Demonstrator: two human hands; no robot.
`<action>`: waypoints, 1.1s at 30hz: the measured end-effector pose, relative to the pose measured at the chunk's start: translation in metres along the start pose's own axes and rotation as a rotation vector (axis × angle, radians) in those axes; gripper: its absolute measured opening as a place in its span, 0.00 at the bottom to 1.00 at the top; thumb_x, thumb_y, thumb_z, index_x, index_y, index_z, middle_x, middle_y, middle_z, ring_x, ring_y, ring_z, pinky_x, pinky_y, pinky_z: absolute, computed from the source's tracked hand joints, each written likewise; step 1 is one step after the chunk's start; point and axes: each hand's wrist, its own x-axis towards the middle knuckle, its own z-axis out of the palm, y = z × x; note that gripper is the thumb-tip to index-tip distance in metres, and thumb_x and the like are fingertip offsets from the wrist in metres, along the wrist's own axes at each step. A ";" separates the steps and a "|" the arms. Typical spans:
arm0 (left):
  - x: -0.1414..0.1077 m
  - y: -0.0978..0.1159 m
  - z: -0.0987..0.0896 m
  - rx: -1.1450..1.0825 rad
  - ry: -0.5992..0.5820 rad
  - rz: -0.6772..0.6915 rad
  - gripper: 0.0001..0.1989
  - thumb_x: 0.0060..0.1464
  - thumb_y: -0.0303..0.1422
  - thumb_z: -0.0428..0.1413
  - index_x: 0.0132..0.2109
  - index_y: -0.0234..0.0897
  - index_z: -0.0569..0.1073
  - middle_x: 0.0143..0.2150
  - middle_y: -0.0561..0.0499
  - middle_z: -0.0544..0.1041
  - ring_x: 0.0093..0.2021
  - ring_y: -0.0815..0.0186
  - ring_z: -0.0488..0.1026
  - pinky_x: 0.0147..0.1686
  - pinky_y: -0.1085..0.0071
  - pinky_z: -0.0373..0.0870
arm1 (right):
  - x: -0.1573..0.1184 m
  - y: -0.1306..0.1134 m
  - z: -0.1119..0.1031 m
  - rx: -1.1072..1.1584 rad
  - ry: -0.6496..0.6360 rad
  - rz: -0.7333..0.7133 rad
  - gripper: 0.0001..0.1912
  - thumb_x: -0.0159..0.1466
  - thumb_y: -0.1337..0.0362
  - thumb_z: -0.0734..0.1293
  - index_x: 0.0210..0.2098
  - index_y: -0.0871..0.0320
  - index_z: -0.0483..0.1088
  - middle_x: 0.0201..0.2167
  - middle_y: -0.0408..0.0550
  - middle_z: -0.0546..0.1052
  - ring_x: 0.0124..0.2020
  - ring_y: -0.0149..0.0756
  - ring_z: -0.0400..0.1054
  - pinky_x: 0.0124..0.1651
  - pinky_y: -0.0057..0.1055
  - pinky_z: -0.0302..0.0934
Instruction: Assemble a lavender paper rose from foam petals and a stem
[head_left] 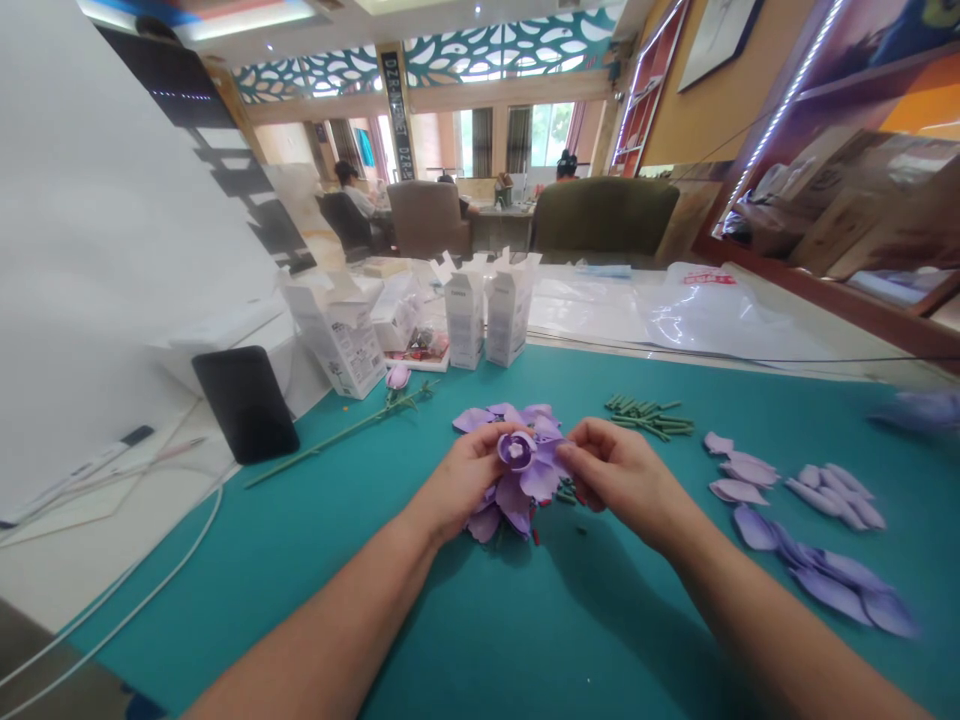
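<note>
A purple artificial flower [517, 452] with a cupped centre is held up over the teal mat. My left hand [466, 478] grips it from the left, fingers closed at its cup. My right hand [619, 475] pinches the edge of a purple petal [551, 460] on the flower's right side. More purple petals [487, 522] spread beneath and behind the flower; whether they all belong to it I cannot tell. Bits of green and red show under them.
Green stem pieces [651, 418] lie behind my right hand. Loose petals [825, 570] are grouped at the right. A long-stemmed bud [397, 378], black tablet [246, 405] and white boxes [508, 308] stand or lie at the left and back. People sit far behind.
</note>
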 end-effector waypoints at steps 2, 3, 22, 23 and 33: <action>0.000 0.001 0.000 0.008 0.006 0.003 0.21 0.34 0.38 0.70 0.39 0.36 0.79 0.33 0.50 0.78 0.29 0.71 0.71 0.28 0.78 0.66 | 0.000 0.000 0.000 0.007 -0.005 0.007 0.15 0.53 0.52 0.66 0.23 0.55 0.61 0.11 0.35 0.65 0.13 0.26 0.56 0.17 0.24 0.48; -0.001 0.001 0.000 0.014 0.008 0.007 0.21 0.34 0.38 0.70 0.38 0.36 0.80 0.33 0.50 0.78 0.28 0.72 0.71 0.28 0.78 0.66 | 0.000 -0.001 0.000 0.009 -0.008 0.015 0.15 0.53 0.52 0.66 0.23 0.55 0.61 0.11 0.35 0.65 0.13 0.26 0.56 0.17 0.24 0.48; 0.003 0.010 -0.006 -0.137 0.081 -0.041 0.15 0.39 0.28 0.65 0.39 0.34 0.77 0.30 0.51 0.77 0.27 0.71 0.71 0.29 0.76 0.68 | 0.005 0.018 0.009 0.072 -0.165 0.082 0.19 0.54 0.48 0.67 0.25 0.56 0.62 0.16 0.35 0.61 0.18 0.25 0.52 0.21 0.25 0.48; 0.003 0.011 -0.007 -0.155 0.074 -0.043 0.16 0.40 0.29 0.65 0.40 0.34 0.76 0.30 0.51 0.76 0.27 0.71 0.71 0.28 0.76 0.68 | 0.004 0.018 0.011 0.128 -0.170 0.097 0.20 0.53 0.47 0.68 0.25 0.56 0.61 0.16 0.35 0.62 0.17 0.24 0.53 0.21 0.25 0.49; -0.001 0.005 -0.003 -0.289 -0.086 -0.015 0.16 0.42 0.29 0.63 0.42 0.36 0.73 0.37 0.49 0.77 0.37 0.64 0.74 0.35 0.70 0.71 | 0.004 0.024 0.018 0.491 -0.279 0.152 0.22 0.52 0.49 0.74 0.28 0.58 0.63 0.20 0.37 0.70 0.17 0.23 0.61 0.22 0.24 0.57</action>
